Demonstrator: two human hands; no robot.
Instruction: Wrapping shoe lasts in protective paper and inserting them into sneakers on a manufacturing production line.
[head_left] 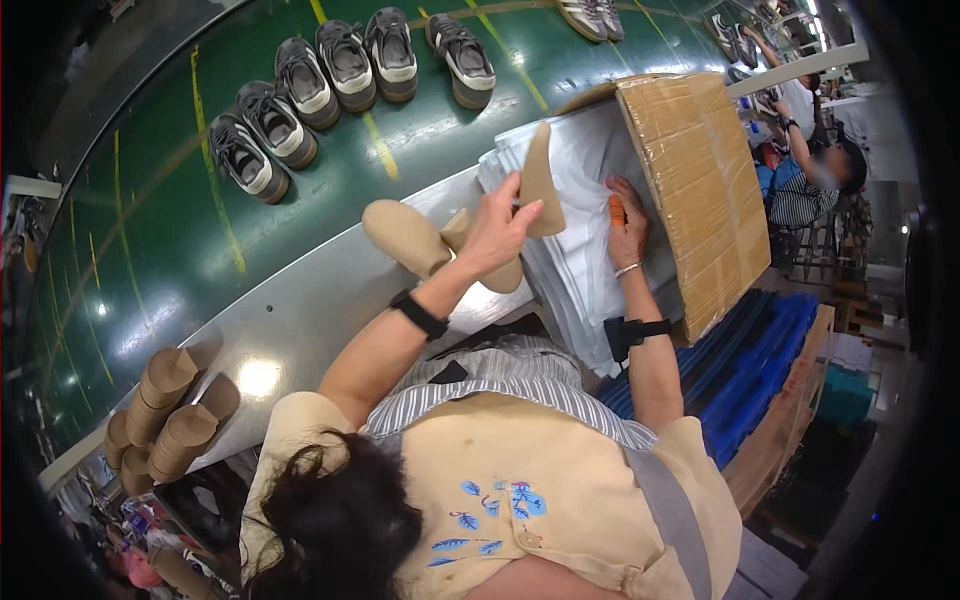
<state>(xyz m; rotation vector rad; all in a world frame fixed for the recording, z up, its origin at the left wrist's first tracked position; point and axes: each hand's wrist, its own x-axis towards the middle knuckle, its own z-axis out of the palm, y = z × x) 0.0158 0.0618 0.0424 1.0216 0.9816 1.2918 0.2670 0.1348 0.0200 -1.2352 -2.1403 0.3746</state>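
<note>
My left hand [497,228] grips a tan moulded shoe insert [540,185] between thumb and fingers, holding it upright over the tissue stack. Below that hand, more tan shoe inserts [402,234] lie on the metal ledge, partly covered by my wrist. My right hand [627,232] is at the mouth of the cardboard box, its fingers closed on the white tissue paper [578,170]; the fingertips are partly hidden. One of its digits wears an orange cover [617,210]. The tissue sheets spill out of the box toward me.
The cardboard box [705,190] lies on its side at the right. Several dark sneakers [345,65] stand on the green conveyor [300,215] beyond the metal ledge [300,335]. Stacked tan inserts [165,400] sit at left. Blue material [755,360] lies at right; a co-worker [810,185] is farther off.
</note>
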